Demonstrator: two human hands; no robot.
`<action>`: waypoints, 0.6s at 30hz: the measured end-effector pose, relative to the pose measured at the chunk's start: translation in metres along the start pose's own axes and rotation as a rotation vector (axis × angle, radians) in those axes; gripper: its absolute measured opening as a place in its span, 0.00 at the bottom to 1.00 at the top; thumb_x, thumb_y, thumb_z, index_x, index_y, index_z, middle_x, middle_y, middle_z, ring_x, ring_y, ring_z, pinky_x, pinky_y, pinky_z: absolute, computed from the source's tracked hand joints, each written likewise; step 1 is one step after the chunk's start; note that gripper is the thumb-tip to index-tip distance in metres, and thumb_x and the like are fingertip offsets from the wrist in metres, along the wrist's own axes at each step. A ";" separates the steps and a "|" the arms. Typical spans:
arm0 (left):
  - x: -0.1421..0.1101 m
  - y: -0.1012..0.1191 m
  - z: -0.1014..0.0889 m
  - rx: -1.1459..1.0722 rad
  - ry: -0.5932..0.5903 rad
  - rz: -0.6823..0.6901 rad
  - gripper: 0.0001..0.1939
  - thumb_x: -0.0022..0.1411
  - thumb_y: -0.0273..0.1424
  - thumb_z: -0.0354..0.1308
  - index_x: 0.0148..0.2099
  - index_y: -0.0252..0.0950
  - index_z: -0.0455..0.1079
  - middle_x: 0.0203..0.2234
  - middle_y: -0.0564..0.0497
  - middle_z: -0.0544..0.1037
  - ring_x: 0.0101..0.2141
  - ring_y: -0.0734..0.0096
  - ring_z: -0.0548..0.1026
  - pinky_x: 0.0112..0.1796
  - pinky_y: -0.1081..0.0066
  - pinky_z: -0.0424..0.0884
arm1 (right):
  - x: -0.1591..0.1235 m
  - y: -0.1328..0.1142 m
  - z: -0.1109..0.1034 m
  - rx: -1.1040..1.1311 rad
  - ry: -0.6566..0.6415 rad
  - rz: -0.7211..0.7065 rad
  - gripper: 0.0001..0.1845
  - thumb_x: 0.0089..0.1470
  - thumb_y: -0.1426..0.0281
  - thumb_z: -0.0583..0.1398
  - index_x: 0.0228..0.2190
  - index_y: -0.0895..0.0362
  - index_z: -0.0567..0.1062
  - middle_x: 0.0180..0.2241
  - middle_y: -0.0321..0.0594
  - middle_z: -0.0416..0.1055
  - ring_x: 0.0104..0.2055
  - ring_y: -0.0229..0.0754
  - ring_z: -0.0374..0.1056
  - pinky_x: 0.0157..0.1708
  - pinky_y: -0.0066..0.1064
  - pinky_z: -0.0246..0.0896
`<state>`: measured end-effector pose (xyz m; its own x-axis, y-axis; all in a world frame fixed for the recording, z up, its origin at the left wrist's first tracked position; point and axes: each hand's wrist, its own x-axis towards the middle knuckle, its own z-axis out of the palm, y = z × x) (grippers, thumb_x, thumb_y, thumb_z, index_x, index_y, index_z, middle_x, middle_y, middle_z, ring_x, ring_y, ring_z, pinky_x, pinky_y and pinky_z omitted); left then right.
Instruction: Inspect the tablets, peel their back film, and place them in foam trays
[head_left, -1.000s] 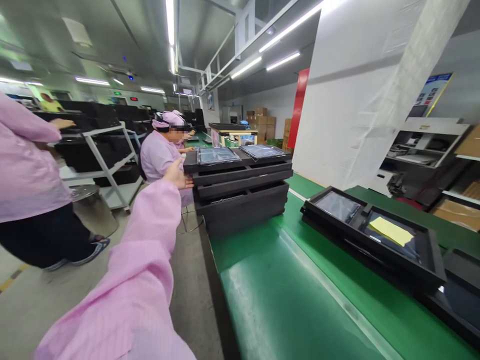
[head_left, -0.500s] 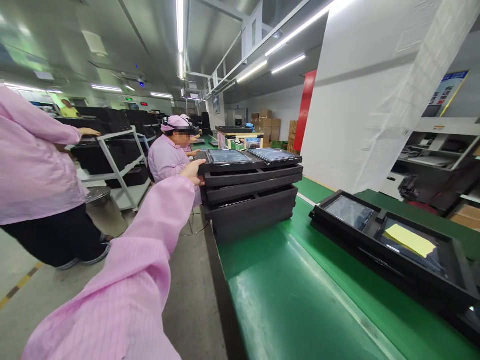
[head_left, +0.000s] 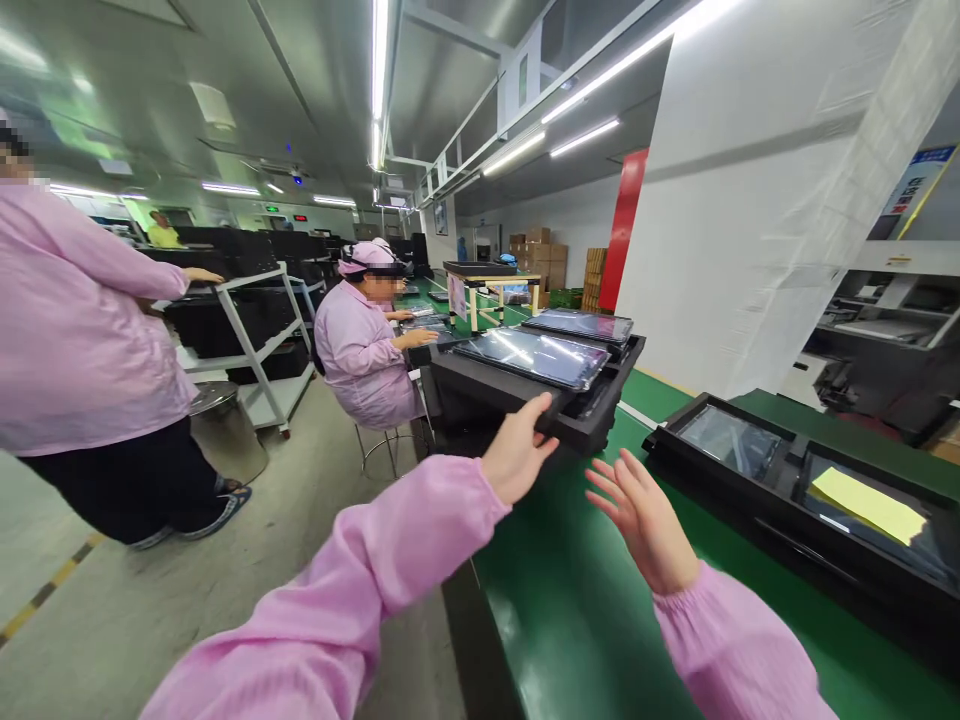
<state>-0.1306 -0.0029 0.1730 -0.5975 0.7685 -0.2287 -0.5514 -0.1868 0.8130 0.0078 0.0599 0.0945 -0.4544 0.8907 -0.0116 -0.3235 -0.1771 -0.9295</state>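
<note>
My left hand (head_left: 519, 452) pinches the near corner of a black tray (head_left: 499, 382), thumb on top and fingers below. This tray tops a stack of black trays on the green bench and sits askew over the one beneath. Two flat, glossy dark screen panels lie on it, a nearer one (head_left: 536, 355) and a farther one (head_left: 585, 324). My right hand (head_left: 637, 520) hangs over the bench just right of the stack, fingers stretched and apart, holding nothing.
Another black tray (head_left: 772, 515) with panels and a yellow paper (head_left: 870, 503) lies at the right on the green bench (head_left: 570, 620). A seated co-worker (head_left: 367, 350) is beyond the stack. Left are a standing person (head_left: 90, 330), a white cart (head_left: 262, 345) and a metal bin (head_left: 229, 430).
My left hand has moved from the stack's far left side to the near corner of the top tray. That tray has turned askew. My right hand has come into view.
</note>
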 end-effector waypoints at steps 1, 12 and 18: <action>-0.002 -0.008 0.003 0.019 -0.054 -0.001 0.04 0.62 0.33 0.56 0.37 0.38 0.67 0.39 0.49 0.76 0.42 0.68 0.72 0.46 0.68 0.65 | 0.010 -0.011 0.021 0.038 -0.047 0.042 0.34 0.44 0.51 0.68 0.50 0.55 0.71 0.46 0.47 0.76 0.51 0.52 0.72 0.45 0.41 0.72; 0.013 -0.043 -0.053 0.271 -0.343 0.075 0.15 0.67 0.38 0.46 0.39 0.36 0.70 0.51 0.41 0.76 0.56 0.56 0.68 0.54 0.58 0.62 | 0.040 -0.050 0.029 -0.371 0.328 -0.183 0.28 0.37 0.61 0.69 0.42 0.58 0.74 0.43 0.44 0.74 0.44 0.46 0.69 0.37 0.30 0.66; 0.046 -0.049 -0.047 0.053 -0.321 -0.305 0.20 0.67 0.37 0.39 0.37 0.33 0.70 0.42 0.38 0.79 0.50 0.55 0.74 0.55 0.54 0.63 | 0.027 -0.096 0.039 -0.482 0.046 0.108 0.10 0.50 0.70 0.65 0.35 0.63 0.75 0.23 0.38 0.73 0.11 0.29 0.50 0.11 0.25 0.47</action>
<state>-0.1585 0.0125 0.0972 -0.1969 0.9362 -0.2911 -0.6389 0.1027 0.7624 -0.0062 0.0845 0.1976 -0.4239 0.8973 -0.1233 0.1493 -0.0651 -0.9867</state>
